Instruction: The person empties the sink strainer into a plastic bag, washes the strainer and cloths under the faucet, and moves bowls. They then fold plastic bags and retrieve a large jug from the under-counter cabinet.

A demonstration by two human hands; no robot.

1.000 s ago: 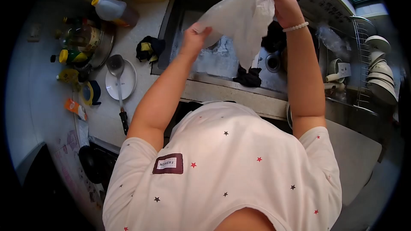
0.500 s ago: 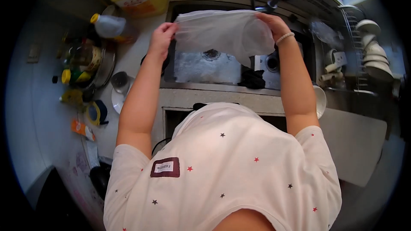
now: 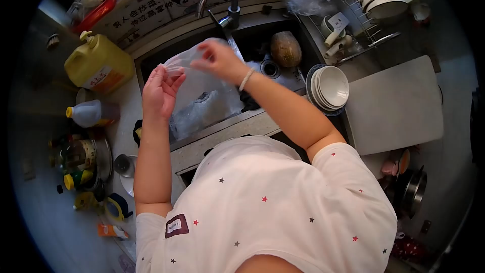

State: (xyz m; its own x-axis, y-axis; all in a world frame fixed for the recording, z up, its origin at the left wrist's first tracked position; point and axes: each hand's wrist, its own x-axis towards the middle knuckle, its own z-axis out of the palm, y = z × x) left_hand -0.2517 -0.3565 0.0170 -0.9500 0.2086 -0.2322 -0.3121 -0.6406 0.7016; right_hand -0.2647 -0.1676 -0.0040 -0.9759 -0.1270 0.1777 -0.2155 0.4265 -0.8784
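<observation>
A thin, clear plastic bag (image 3: 194, 78) hangs over the left basin of the sink. The fingers of my left hand (image 3: 160, 93) are closed on its upper left edge. My right hand (image 3: 222, 61), a little blurred, is in front of the bag's upper right part with thumb and fingers apart. Whether it touches the plastic is hard to make out. Below the bag, the left basin holds wet, bluish-white, translucent material (image 3: 204, 114). A dark cloth (image 3: 248, 102) lies by the divider, partly behind my right forearm.
The faucet (image 3: 230, 10) stands behind the sink. A brown, rounded object (image 3: 286, 49) sits in the right basin. Stacked bowls (image 3: 331, 88), a cutting board (image 3: 394, 106) and a dish rack (image 3: 353, 7) are on the right. A yellow jug (image 3: 98, 63) and several bottles (image 3: 93, 112) line the left.
My view has turned toward the right. Both hands were stretching the bag wide; now they are closer together, my right hand has come leftward off its corner, and the bag hangs narrower.
</observation>
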